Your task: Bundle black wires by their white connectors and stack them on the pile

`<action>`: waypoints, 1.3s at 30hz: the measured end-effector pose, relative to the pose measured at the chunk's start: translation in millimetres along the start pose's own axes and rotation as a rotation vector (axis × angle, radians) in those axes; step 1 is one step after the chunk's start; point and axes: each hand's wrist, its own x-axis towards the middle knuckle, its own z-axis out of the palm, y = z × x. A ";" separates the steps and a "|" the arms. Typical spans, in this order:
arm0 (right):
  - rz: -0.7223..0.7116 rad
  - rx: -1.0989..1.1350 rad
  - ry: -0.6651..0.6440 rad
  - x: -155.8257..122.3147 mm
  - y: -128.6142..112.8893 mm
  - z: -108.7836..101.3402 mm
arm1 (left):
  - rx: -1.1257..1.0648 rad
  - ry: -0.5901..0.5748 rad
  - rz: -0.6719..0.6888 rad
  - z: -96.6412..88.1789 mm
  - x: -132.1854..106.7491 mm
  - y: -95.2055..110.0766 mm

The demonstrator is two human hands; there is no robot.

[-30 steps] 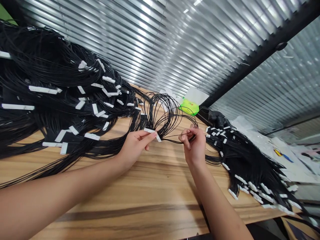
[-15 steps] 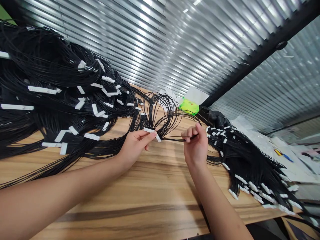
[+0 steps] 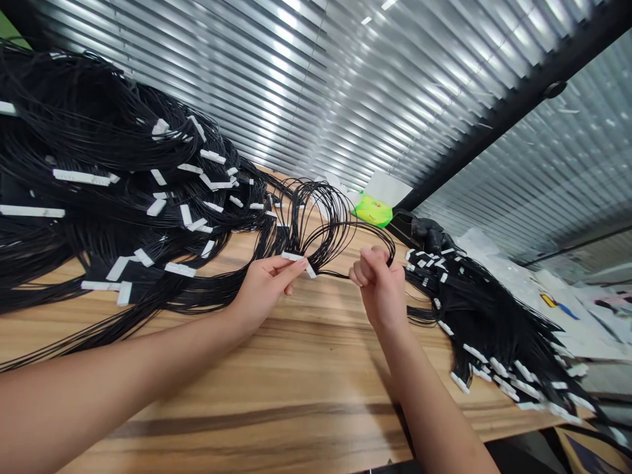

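Observation:
My left hand (image 3: 266, 284) pinches a bundle of thin black cords (image 3: 320, 224) just behind its white tag (image 3: 296, 261), above the wooden table (image 3: 296, 395). The cords curve up in a loop and come back down to my right hand (image 3: 378, 283). That hand is closed in a fist round the far end of the loop, knuckles toward me. Both hands hover a little above the tabletop, about a hand's width apart.
A big heap of tagged black cords (image 3: 99, 184) covers the table's left. A smaller pile of tagged cords (image 3: 488, 329) lies at the right edge. A green packet (image 3: 372, 210) and white sheets sit at the back by the slatted blinds. Papers lie lower right.
My right hand has curled from a finger pinch into a fist on the cords and shifted slightly left and up. The left hand has stayed put.

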 end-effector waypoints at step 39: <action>-0.028 0.067 0.124 1.7 -1.3 0.0 | 0.008 -0.009 0.007 -0.9 0.9 -2.7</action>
